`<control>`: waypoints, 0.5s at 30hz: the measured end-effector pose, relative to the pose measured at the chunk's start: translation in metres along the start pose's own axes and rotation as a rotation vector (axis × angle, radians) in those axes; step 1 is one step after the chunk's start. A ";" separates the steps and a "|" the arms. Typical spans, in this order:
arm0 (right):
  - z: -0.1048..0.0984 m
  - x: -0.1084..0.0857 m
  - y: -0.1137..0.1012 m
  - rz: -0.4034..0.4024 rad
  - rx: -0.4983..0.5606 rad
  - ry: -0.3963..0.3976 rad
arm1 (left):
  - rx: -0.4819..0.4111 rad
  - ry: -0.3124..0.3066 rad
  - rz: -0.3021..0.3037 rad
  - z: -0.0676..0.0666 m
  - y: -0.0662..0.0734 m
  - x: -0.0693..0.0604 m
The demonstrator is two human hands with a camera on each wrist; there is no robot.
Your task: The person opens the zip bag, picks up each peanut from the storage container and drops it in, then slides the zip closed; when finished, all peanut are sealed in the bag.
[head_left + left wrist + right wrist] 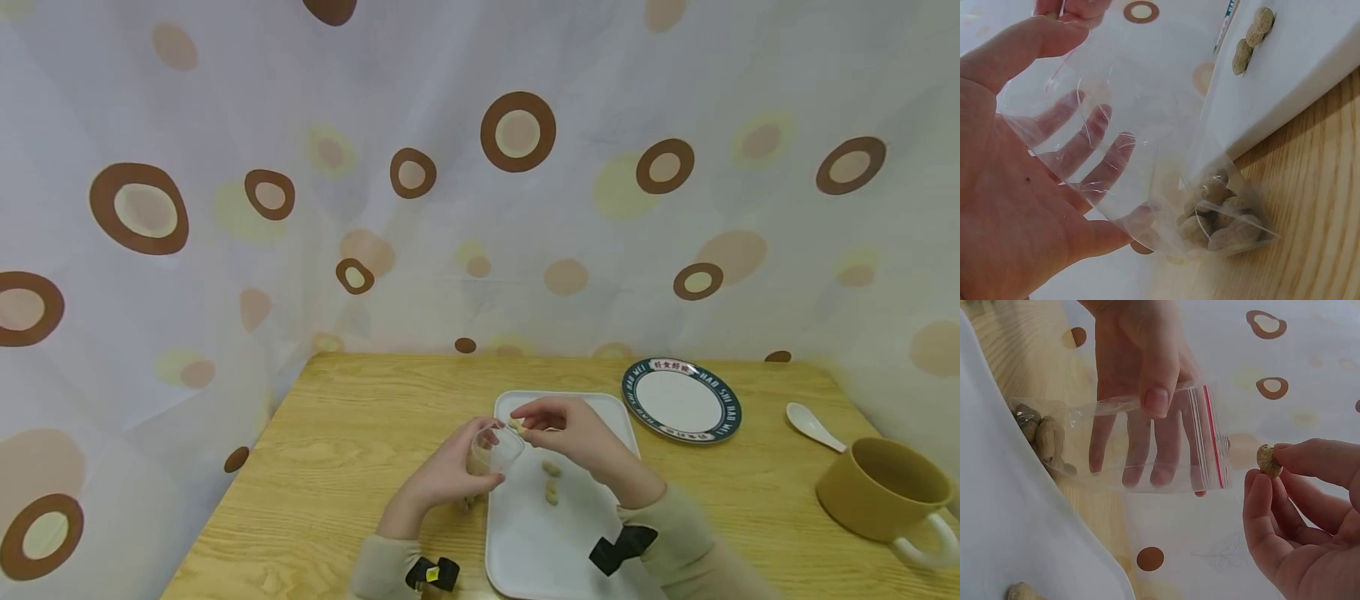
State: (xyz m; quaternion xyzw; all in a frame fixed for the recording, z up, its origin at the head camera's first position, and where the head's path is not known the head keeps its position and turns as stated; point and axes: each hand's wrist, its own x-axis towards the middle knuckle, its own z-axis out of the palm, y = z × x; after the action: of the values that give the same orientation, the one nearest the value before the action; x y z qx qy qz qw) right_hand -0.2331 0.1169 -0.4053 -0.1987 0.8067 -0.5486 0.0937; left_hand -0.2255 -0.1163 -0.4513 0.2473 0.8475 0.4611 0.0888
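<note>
My left hand (446,473) holds a clear zip-lock bag (1082,440), thumb on the near side and fingers behind the plastic. Several unshelled peanuts (1225,222) lie gathered at the bag's bottom end, beside the tray over the wood. Just off the bag's red-striped mouth, my right hand (573,433) pinches one peanut (1269,461) between thumb and fingertips. In the right wrist view a small gap separates that peanut from the bag. On the white tray (517,550), below the right hand, rest two more peanuts (552,492).
A plate (678,404) with a dark green lettered rim stands right of the tray. Farther right are a white spoon (813,425) and a mustard-coloured mug (862,496) with a white handle. A patterned curtain (442,325) hangs behind the wooden table (360,417).
</note>
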 end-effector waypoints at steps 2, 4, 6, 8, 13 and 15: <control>0.003 0.001 -0.001 0.001 -0.008 -0.009 | -0.001 0.000 -0.001 0.000 0.000 -0.001; 0.006 0.001 -0.003 0.001 -0.015 -0.017 | 0.005 0.000 0.001 0.000 0.001 -0.001; 0.007 0.001 -0.003 0.004 -0.019 -0.023 | 0.007 0.000 0.006 -0.001 0.001 -0.001; 0.008 0.000 -0.003 -0.004 -0.025 -0.030 | 0.007 -0.002 0.011 -0.001 0.001 -0.001; 0.006 -0.002 -0.001 -0.012 -0.041 -0.017 | -0.001 -0.005 0.016 0.000 0.001 -0.001; 0.004 -0.003 0.001 -0.006 -0.046 -0.004 | -0.003 -0.003 0.013 0.000 0.001 -0.001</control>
State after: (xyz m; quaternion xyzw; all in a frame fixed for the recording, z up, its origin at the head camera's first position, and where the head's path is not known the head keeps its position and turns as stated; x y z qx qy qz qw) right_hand -0.2289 0.1152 -0.4081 -0.2041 0.8184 -0.5298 0.0891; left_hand -0.2246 -0.1159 -0.4506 0.2534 0.8450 0.4627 0.0873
